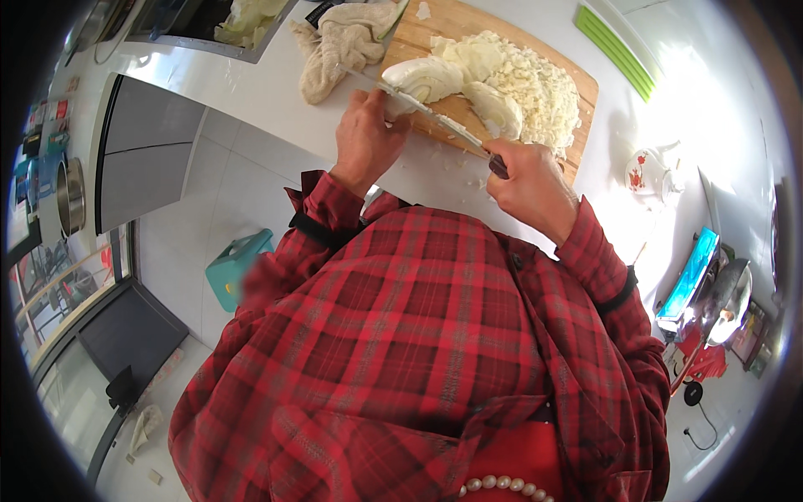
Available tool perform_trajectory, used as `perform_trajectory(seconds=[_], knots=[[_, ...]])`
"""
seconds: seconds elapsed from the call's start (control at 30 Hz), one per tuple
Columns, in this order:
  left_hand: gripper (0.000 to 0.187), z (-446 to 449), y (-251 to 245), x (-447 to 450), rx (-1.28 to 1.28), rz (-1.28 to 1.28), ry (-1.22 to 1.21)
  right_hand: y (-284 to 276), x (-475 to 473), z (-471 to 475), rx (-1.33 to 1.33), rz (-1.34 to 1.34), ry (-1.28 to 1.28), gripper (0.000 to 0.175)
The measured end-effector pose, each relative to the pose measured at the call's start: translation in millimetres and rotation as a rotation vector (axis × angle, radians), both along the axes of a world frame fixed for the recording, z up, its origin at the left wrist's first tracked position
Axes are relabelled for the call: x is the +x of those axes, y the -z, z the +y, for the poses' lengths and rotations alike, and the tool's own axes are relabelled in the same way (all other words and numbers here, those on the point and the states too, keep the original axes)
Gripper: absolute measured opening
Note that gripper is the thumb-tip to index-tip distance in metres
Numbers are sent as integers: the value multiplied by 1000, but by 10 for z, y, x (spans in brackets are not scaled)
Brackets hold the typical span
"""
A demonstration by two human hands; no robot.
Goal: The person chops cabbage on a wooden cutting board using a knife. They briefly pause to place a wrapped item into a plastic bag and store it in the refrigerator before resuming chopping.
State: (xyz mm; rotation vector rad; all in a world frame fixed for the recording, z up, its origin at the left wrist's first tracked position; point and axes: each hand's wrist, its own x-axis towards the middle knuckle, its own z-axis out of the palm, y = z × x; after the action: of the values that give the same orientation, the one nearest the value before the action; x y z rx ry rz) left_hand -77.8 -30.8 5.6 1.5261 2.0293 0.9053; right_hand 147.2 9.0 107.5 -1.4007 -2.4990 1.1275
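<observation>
My right hand [533,185] grips the dark handle of a kitchen knife [453,125]. Its blade slants up and left across the near edge of a wooden cutting board [417,31], with pale bits stuck along it. My left hand [370,138] is at the blade's far end, thumb and fingers around a pale piece of cabbage [399,108] that the blade partly hides. Beyond the knife lie a cabbage wedge [426,78] and a smaller cabbage chunk [495,110]. A heap of chopped cabbage [533,85] covers the board's right side.
A crumpled beige cloth [342,47] lies left of the board on the white counter [270,94]. Cabbage leaves [251,22] sit in the sink [266,47]. To the right stands a white teapot [643,172] with red flowers. A teal bin [223,276] is on the floor.
</observation>
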Motion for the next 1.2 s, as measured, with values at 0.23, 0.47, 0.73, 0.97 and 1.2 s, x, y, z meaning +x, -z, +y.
perform_trajectory(seconds=[0.23, 0.47, 0.73, 0.97, 1.2], knots=[[37, -64, -17, -12, 8, -17, -22, -113, 53, 142, -299, -26, 81, 17], [34, -45, -15, 5, -66, -158, -116, -200, 39, -75, -97, 27, 43, 19], [26, -14, 146, -38, 206, -19, 34, -239, 80, -196, -26, -33, -24, 16], [20, 17, 164, 8, 248, 76, -13, -154, 70, -202, -10, -35, -25, 17], [10, 19, 99, 18, 207, 53, -12, -49, 9, -204, 43, -70, -40, 17]])
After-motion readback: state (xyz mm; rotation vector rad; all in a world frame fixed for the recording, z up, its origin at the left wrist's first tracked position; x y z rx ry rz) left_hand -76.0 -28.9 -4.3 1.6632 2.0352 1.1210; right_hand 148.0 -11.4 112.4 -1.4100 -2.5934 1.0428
